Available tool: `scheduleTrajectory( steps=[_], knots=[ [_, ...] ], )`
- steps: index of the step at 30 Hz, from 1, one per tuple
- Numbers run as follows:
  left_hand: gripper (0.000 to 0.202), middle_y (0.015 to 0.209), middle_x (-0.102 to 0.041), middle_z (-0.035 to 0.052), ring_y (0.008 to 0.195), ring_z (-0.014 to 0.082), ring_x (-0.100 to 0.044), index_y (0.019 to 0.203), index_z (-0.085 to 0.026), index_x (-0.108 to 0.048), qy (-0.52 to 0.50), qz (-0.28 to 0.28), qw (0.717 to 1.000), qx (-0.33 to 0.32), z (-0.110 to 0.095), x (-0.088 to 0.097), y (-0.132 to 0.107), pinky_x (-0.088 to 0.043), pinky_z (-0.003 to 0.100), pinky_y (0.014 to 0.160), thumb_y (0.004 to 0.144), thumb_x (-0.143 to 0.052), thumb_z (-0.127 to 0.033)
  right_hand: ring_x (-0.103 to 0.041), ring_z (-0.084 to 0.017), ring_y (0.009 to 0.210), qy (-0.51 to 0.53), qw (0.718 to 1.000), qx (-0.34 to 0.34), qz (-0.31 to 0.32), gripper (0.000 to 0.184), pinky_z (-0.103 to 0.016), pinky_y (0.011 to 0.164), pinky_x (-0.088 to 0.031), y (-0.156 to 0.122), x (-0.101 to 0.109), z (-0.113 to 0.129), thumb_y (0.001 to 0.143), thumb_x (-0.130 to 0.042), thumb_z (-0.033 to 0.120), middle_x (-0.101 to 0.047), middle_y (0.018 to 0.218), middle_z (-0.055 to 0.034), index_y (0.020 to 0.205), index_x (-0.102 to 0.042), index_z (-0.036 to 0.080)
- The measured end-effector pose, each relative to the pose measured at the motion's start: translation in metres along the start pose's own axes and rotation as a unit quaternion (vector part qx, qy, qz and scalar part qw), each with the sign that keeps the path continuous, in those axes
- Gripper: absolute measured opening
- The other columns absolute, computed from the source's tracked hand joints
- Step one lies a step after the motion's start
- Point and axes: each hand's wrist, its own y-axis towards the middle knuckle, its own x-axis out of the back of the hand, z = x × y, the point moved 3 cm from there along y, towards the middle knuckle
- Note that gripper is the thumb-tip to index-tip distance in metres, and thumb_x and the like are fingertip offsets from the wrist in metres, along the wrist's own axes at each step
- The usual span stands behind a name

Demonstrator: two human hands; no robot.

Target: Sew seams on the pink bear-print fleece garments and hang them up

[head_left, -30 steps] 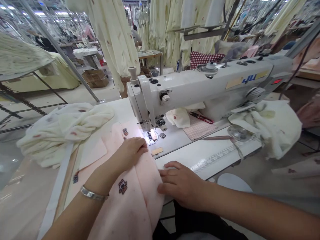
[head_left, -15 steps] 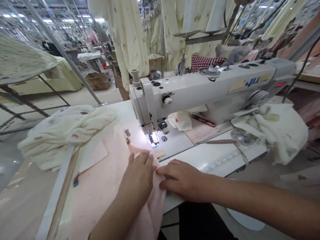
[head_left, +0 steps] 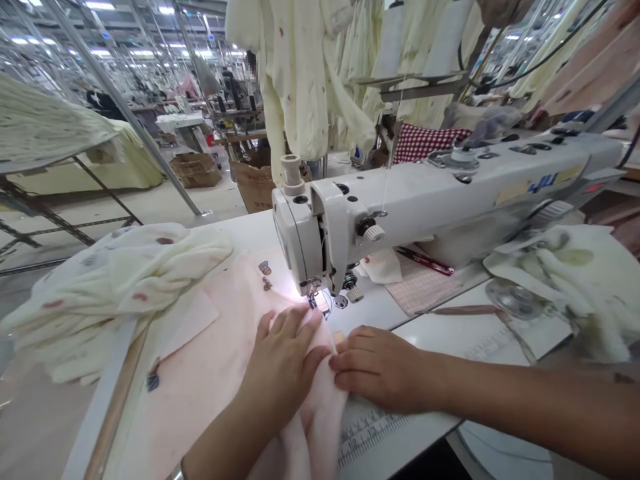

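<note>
Pale pink fabric (head_left: 215,373) with small printed motifs lies on the sewing machine's bed, its edge reaching the lit presser foot (head_left: 313,300). My left hand (head_left: 285,353) rests flat on this fabric, fingers stretched out, the tips just in front of the foot. To its right, my right hand (head_left: 380,370) has its fingers closed at the fabric's right edge; the thumb is hidden. The white sewing machine (head_left: 425,193) stands over the far side of the work. Whether the needle is down in the cloth is too small to tell.
Cream printed fabric (head_left: 110,287) is heaped at the left. Red thread snips (head_left: 425,260) lie on a pink checked cloth (head_left: 425,290) beneath the machine arm. A brown-handled tool (head_left: 465,310) and a clear bobbin-like disc (head_left: 517,298) sit at the right. A ruler scale (head_left: 370,433) runs along the front edge.
The view has shifted nearer the machine. My left fingertips and the pink fabric have come closer to the presser foot. My right hand stays at the fabric's edge.
</note>
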Motion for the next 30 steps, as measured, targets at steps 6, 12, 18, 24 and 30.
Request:
scheduleTrajectory(
  steps=[6, 12, 18, 24, 30],
  knots=[
    [0.035, 0.132, -0.047, 0.0109, 0.120, 0.0268, -0.043, 0.125, -0.023, -0.045, 0.005, -0.015, 1.000, -0.017, 0.006, -0.003, 0.000, -0.030, 0.054, 0.099, 0.092, -0.037, -0.031, -0.050, -0.019, 0.095, -0.023, 0.998, -0.050, 0.019, 0.016, -0.035, 0.080, -0.037, -0.001, 0.002, 0.009, 0.089, -0.047, 0.012, -0.064, 0.106, -0.0043, 0.095, -0.061, 0.013],
    [0.024, 0.114, -0.056, 0.0061, 0.104, 0.0206, -0.050, 0.108, -0.023, -0.054, -0.035, -0.059, 0.995, -0.073, 0.008, 0.001, 0.002, -0.031, 0.047, 0.098, 0.092, -0.037, -0.020, -0.049, -0.017, 0.083, -0.042, 0.997, -0.052, 0.047, 0.017, -0.035, 0.076, -0.035, -0.004, 0.003, 0.010, 0.091, -0.046, 0.016, -0.065, 0.103, -0.0041, 0.095, -0.062, 0.013],
    [0.018, 0.099, -0.060, 0.0051, 0.096, 0.0195, -0.053, 0.096, -0.021, -0.058, -0.026, -0.116, 0.991, -0.065, 0.027, 0.001, 0.018, -0.038, 0.042, 0.091, 0.092, -0.040, -0.022, -0.048, -0.016, 0.082, -0.095, 0.994, -0.041, 0.046, 0.016, -0.034, 0.075, -0.032, 0.006, -0.003, -0.013, 0.090, -0.047, 0.015, -0.064, 0.106, -0.0019, 0.095, -0.063, 0.016],
    [0.024, 0.074, -0.057, 0.0032, 0.077, 0.0167, -0.055, 0.065, -0.018, -0.054, 0.034, -0.142, 0.989, -0.033, 0.045, 0.003, 0.041, -0.045, 0.031, 0.075, 0.087, -0.044, -0.019, -0.053, -0.017, 0.074, -0.133, 0.980, -0.117, 0.086, 0.017, -0.033, 0.071, -0.034, 0.025, -0.011, -0.035, 0.085, -0.052, 0.020, -0.065, 0.097, -0.0070, 0.098, -0.062, 0.018],
    [0.021, 0.097, -0.062, 0.0123, 0.099, 0.0252, -0.056, 0.089, -0.015, -0.061, 0.093, -0.145, 0.985, 0.005, 0.052, 0.002, 0.046, -0.045, 0.041, 0.083, 0.085, -0.041, -0.014, -0.056, -0.022, 0.082, -0.123, 0.975, -0.153, 0.101, 0.019, -0.034, 0.071, -0.039, 0.042, -0.006, -0.027, 0.085, -0.053, 0.021, -0.063, 0.096, -0.0099, 0.102, -0.060, 0.017]
  ],
)
